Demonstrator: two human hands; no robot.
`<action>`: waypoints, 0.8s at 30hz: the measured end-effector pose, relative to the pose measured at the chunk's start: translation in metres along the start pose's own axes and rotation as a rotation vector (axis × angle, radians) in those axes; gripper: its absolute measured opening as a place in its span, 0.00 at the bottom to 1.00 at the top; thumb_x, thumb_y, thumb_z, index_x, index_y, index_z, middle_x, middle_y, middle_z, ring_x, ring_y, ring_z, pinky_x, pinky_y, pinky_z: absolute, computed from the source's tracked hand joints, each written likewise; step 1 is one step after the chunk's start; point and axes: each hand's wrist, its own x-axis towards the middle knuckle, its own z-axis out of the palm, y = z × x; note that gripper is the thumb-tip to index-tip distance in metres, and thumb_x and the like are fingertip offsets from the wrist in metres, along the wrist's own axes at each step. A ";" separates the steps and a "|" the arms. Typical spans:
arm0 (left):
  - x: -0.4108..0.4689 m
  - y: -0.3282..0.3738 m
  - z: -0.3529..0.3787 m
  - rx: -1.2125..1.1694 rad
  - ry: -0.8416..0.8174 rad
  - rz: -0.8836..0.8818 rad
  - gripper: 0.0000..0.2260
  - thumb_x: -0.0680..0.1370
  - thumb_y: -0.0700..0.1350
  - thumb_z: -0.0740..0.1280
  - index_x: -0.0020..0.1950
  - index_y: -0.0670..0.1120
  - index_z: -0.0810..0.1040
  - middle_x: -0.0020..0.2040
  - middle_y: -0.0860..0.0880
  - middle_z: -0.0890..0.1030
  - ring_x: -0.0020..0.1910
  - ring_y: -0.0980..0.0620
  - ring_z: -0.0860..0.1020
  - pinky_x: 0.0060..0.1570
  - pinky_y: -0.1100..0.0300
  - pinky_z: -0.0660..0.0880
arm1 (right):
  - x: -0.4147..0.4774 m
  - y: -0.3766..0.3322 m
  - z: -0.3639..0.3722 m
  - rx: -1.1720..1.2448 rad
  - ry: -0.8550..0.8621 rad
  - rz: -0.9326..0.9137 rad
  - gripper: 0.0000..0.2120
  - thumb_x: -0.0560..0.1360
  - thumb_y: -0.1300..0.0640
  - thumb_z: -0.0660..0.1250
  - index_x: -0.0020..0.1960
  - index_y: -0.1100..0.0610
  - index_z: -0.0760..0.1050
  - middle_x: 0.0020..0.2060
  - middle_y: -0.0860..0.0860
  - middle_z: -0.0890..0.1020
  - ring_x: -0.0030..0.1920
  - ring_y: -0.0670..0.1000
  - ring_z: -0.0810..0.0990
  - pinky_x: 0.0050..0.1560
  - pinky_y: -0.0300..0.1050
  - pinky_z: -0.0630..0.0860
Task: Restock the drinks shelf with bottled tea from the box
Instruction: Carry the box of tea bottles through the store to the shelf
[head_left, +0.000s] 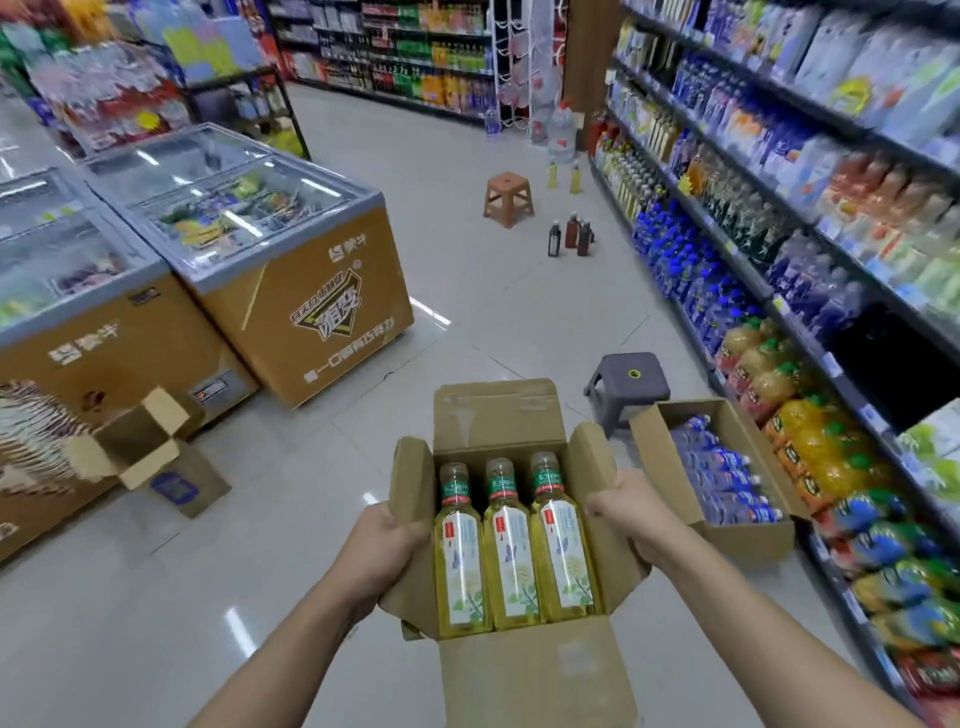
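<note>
Both hands, left hand (387, 545) and right hand (626, 512), clamp the open box (524, 670) by its side flaps, carried at waist height. Three tea bottles (511, 551) lie inside: heavy, probably smooth plastic, best taken by the neck. A grey stool (626, 384) and another carton (727, 535) crowd the drinks shelf (810, 332).

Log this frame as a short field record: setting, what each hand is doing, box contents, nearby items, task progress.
setting: shop aisle, drinks shelf on the person's right
left hand: grips the left side flap of the open box
right hand: grips the right side flap
box contents: three tea bottles visible, lying side by side
nearby: grey stool, second box of blue bottles, freezers
progress: no bottle taken out yet
</note>
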 end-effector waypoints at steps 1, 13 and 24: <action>0.032 0.016 -0.001 0.010 -0.008 0.009 0.04 0.73 0.41 0.72 0.46 0.41 0.83 0.39 0.45 0.86 0.39 0.47 0.86 0.37 0.55 0.81 | 0.026 -0.019 -0.004 -0.015 0.016 -0.011 0.05 0.70 0.63 0.69 0.46 0.58 0.78 0.40 0.58 0.83 0.42 0.56 0.82 0.40 0.47 0.78; 0.416 0.227 -0.021 0.109 -0.119 0.043 0.01 0.75 0.37 0.70 0.45 0.42 0.81 0.38 0.46 0.86 0.39 0.48 0.85 0.38 0.53 0.82 | 0.340 -0.253 -0.045 0.059 0.188 0.054 0.04 0.70 0.67 0.69 0.41 0.60 0.76 0.33 0.57 0.80 0.34 0.55 0.78 0.34 0.43 0.73; 0.781 0.425 -0.020 0.115 -0.135 -0.008 0.01 0.76 0.38 0.71 0.46 0.42 0.81 0.38 0.46 0.86 0.37 0.49 0.85 0.38 0.51 0.82 | 0.697 -0.463 -0.094 0.069 0.154 0.055 0.05 0.69 0.69 0.68 0.41 0.61 0.78 0.34 0.56 0.82 0.34 0.54 0.80 0.34 0.42 0.74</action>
